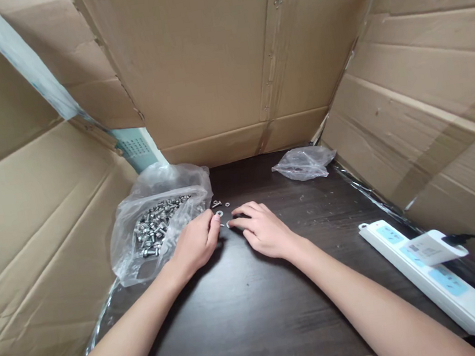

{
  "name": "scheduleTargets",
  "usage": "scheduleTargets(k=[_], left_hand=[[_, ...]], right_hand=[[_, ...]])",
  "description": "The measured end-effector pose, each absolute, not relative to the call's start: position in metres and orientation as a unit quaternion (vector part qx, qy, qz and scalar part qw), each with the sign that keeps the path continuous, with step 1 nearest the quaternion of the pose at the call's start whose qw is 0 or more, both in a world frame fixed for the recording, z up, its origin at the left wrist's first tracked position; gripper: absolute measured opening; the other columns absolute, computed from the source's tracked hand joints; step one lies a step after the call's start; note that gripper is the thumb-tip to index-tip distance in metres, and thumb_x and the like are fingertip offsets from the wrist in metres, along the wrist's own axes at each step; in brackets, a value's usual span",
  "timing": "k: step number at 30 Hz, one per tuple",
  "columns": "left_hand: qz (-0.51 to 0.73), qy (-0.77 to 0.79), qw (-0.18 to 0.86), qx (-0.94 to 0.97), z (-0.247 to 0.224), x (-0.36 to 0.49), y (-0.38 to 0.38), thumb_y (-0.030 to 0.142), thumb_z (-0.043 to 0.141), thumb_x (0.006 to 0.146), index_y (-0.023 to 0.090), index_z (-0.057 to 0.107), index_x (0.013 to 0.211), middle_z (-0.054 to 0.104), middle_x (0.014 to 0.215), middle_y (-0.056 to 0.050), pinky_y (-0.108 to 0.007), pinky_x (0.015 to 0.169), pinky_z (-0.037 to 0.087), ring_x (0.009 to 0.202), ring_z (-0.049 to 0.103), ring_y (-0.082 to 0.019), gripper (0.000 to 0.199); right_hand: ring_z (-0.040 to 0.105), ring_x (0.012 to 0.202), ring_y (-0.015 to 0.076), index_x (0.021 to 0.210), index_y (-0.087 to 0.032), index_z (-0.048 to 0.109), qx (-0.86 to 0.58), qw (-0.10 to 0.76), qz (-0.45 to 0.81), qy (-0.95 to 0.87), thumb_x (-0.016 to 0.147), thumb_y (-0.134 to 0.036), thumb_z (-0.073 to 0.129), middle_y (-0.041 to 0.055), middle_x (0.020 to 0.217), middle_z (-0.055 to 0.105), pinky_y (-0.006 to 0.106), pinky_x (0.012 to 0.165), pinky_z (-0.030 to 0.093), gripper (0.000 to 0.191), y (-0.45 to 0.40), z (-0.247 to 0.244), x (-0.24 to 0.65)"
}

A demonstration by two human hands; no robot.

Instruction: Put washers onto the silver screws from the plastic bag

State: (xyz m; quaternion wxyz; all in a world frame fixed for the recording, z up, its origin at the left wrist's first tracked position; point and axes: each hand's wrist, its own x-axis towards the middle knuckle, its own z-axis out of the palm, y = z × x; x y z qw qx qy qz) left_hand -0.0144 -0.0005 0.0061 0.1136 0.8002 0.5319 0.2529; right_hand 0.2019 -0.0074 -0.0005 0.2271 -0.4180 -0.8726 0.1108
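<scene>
My left hand (197,237) is closed in a pinch, and a thin metal shank, seemingly a screw (222,225), shows just past its thumb. The rest of that piece is hidden by the fingers. Opposite it, my right hand (264,230) has its fingers apart, with a fingertip at a small washer (228,224) on the table. A flat washer (219,213) is beside my left thumb. Slightly farther back lie a loose screw (217,204) and a small ring (227,204). Left of my left hand, a clear plastic bag (123,240) holds many metal bolts (152,227).
Cardboard walls (204,59) enclose the dark tabletop (245,305) at the back and both sides. A crumpled clear bag (305,163) lies at the back right. On the right is a white power strip (420,270) with a plugged-in white adapter (430,247) and black cable.
</scene>
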Motion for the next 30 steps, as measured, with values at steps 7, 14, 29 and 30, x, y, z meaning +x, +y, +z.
scheduleTargets(k=[7,14,29,30], left_hand=[[0.185,0.546,0.113,0.81,0.0088,-0.0168,0.0013,0.043,0.024,0.109,0.02,0.06,0.106,0.075,0.113,-0.012,-0.039,0.081,0.05,0.102,0.073,-0.032,0.042],[0.168,0.477,0.168,0.846,0.0117,-0.0157,-0.0022,0.043,0.029,0.108,0.02,0.064,0.109,0.077,0.115,-0.011,-0.039,0.084,0.054,0.103,0.074,-0.031,0.042],[0.32,0.504,0.128,0.792,0.0094,-0.0216,0.0031,0.042,0.056,0.095,0.022,0.053,0.092,0.062,0.067,0.003,-0.028,0.061,0.046,0.056,0.059,-0.016,0.02],[0.318,0.504,0.136,0.792,0.0085,-0.0213,0.003,0.041,0.056,0.095,0.022,0.054,0.095,0.063,0.068,0.002,-0.028,0.061,0.047,0.057,0.06,-0.016,0.019]], right_hand=[[0.056,0.113,0.0266,0.125,-0.015,0.071,-0.431,0.259,0.108,-0.858,0.091,-0.007,0.051,0.0105,0.119,0.071,0.044,0.1,0.048,0.04,-0.0062,0.0,0.2013],[0.055,0.109,0.0264,0.122,-0.014,0.07,-0.464,0.235,0.103,-0.848,0.091,-0.009,0.049,0.0107,0.117,0.071,0.042,0.098,0.047,0.038,-0.0062,0.0019,0.201],[0.054,0.115,0.0258,0.125,-0.014,0.071,-0.457,0.226,0.13,-0.85,0.092,-0.01,0.05,0.0108,0.123,0.07,0.043,0.103,0.046,0.039,-0.007,0.004,0.2004],[0.052,0.121,0.0264,0.13,-0.015,0.069,-0.444,0.224,0.136,-0.857,0.093,-0.01,0.049,0.0114,0.129,0.068,0.044,0.105,0.045,0.042,-0.0076,0.0036,0.2004]])
